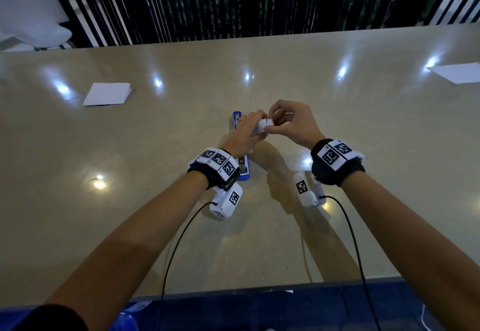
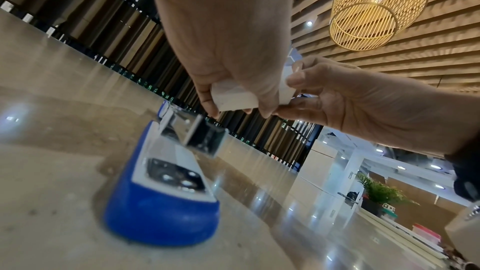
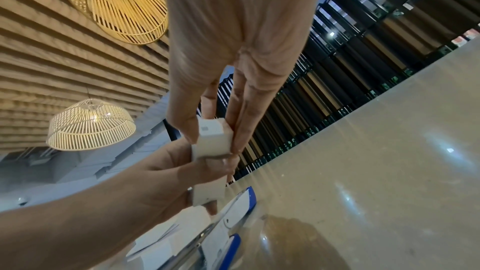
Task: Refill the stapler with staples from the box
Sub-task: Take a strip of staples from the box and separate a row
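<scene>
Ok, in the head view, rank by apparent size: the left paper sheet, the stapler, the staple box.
1. Paper sheet, largest.
2. Stapler, long but partly hidden under the left hand.
3. Staple box, smallest, mostly covered by fingers.

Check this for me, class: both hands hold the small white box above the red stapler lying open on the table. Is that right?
Not quite: the stapler is blue, not red, as the left wrist view shows. The rest stands: the left hand and right hand both hold the white box above it.
</scene>
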`<action>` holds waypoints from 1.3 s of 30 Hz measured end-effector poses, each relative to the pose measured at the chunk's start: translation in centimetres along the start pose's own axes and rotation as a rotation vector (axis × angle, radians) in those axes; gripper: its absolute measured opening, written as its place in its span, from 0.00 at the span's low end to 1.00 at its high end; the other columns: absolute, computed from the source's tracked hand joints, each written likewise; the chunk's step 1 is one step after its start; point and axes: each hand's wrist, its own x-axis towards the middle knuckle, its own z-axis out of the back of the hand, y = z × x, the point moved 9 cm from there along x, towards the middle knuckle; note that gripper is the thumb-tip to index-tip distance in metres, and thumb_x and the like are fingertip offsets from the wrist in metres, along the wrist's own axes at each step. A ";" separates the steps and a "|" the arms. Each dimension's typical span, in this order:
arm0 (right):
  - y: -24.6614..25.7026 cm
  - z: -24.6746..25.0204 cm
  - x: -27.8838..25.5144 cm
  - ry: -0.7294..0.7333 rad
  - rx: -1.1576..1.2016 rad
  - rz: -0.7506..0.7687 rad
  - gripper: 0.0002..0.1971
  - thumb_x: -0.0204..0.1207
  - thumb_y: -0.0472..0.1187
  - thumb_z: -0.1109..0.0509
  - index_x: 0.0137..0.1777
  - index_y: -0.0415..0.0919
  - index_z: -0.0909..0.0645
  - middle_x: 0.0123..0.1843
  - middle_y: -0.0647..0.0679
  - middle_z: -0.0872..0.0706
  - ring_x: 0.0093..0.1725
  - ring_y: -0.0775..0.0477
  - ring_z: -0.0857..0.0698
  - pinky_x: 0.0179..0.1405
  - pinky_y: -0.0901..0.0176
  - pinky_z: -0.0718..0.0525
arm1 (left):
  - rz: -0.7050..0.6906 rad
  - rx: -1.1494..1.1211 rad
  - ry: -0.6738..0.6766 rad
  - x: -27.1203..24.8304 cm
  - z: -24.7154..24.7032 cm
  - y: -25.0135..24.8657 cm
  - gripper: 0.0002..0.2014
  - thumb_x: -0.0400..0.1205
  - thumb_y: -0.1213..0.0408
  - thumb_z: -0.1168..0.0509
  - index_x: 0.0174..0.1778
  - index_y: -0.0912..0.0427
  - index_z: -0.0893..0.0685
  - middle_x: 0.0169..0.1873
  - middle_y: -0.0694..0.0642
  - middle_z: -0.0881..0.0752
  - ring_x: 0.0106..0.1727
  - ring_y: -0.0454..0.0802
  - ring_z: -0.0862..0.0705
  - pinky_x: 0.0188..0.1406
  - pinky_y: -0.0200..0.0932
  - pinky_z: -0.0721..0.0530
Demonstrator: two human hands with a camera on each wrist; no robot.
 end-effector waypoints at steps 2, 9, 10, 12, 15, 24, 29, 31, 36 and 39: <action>0.2 -0.3 0.0 0.031 -0.037 0.017 0.11 0.61 0.33 0.19 0.41 0.35 0.17 0.33 0.43 0.16 0.33 0.43 0.14 0.40 0.46 0.09 | -0.007 0.038 0.011 -0.1 -0.1 -0.1 0.13 0.81 0.66 0.34 0.59 0.64 0.25 0.54 0.64 0.20 0.56 0.62 0.22 0.56 0.59 0.21; 0.0 -0.4 -0.3 0.049 -0.046 0.022 0.12 0.62 0.35 0.18 0.39 0.31 0.18 0.37 0.40 0.16 0.35 0.36 0.13 0.41 0.41 0.10 | -0.059 0.137 0.006 -0.5 0.1 -0.8 0.12 0.81 0.66 0.34 0.58 0.65 0.24 0.54 0.63 0.21 0.56 0.61 0.24 0.56 0.54 0.24; -0.1 -0.3 -0.4 0.039 -0.029 0.021 0.12 0.63 0.35 0.18 0.39 0.31 0.18 0.37 0.40 0.16 0.35 0.39 0.13 0.42 0.43 0.09 | -0.062 0.135 0.004 -0.6 0.1 -0.8 0.12 0.81 0.66 0.34 0.58 0.65 0.24 0.54 0.63 0.22 0.56 0.60 0.24 0.55 0.53 0.24; -0.2 0.0 -0.6 0.009 0.039 0.014 0.10 0.65 0.36 0.19 0.39 0.32 0.16 0.37 0.40 0.15 0.35 0.44 0.14 0.42 0.47 0.09 | -0.052 0.110 0.004 -0.7 0.1 -0.7 0.12 0.81 0.65 0.35 0.59 0.65 0.25 0.54 0.63 0.22 0.56 0.59 0.24 0.54 0.52 0.23; -0.3 0.4 -0.9 -0.041 0.123 0.005 0.07 0.69 0.36 0.22 0.40 0.32 0.15 0.37 0.42 0.14 0.37 0.47 0.14 0.42 0.50 0.09 | -0.030 0.048 -0.013 -0.9 0.5 -0.4 0.13 0.82 0.65 0.35 0.59 0.65 0.25 0.55 0.63 0.21 0.56 0.59 0.23 0.53 0.51 0.23; 0.4 1.0 -1.1 -0.092 0.021 0.046 0.11 0.62 0.30 0.24 0.44 0.33 0.19 0.32 0.43 0.15 0.32 0.50 0.17 0.40 0.54 0.13 | 0.040 0.012 -0.117 -1.1 2.0 -0.4 0.17 0.81 0.68 0.35 0.64 0.68 0.28 0.61 0.63 0.26 0.56 0.49 0.32 0.56 0.41 0.32; 0.8 0.5 -1.2 -0.058 0.024 0.049 0.05 0.73 0.34 0.27 0.46 0.34 0.16 0.34 0.39 0.09 0.30 0.53 0.12 0.36 0.69 0.14 | 0.004 0.021 -0.095 -1.3 2.3 -1.2 0.18 0.81 0.70 0.36 0.65 0.69 0.30 0.58 0.61 0.26 0.52 0.48 0.33 0.46 0.35 0.38; 1.2 0.2 -1.2 -0.035 0.018 0.080 0.07 0.74 0.36 0.27 0.50 0.36 0.16 0.34 0.42 0.09 0.31 0.54 0.11 0.38 0.70 0.13 | 0.007 0.016 -0.090 -1.3 2.3 -1.3 0.18 0.82 0.69 0.36 0.65 0.70 0.30 0.57 0.59 0.27 0.52 0.48 0.33 0.47 0.36 0.37; 1.7 -0.1 -1.1 -0.013 -0.043 0.102 0.06 0.77 0.37 0.30 0.49 0.36 0.15 0.32 0.45 0.11 0.30 0.54 0.12 0.37 0.69 0.13 | -0.024 0.024 -0.079 -1.6 2.3 -1.4 0.16 0.82 0.69 0.36 0.62 0.70 0.30 0.56 0.61 0.26 0.51 0.48 0.33 0.44 0.35 0.38; 1.8 0.2 -0.9 -0.034 -0.070 0.107 0.04 0.77 0.36 0.31 0.46 0.34 0.17 0.33 0.41 0.11 0.30 0.49 0.12 0.36 0.63 0.12 | -0.053 0.026 -0.077 -1.8 2.1 -1.8 0.15 0.82 0.70 0.36 0.62 0.70 0.30 0.52 0.54 0.29 0.51 0.48 0.33 0.42 0.34 0.38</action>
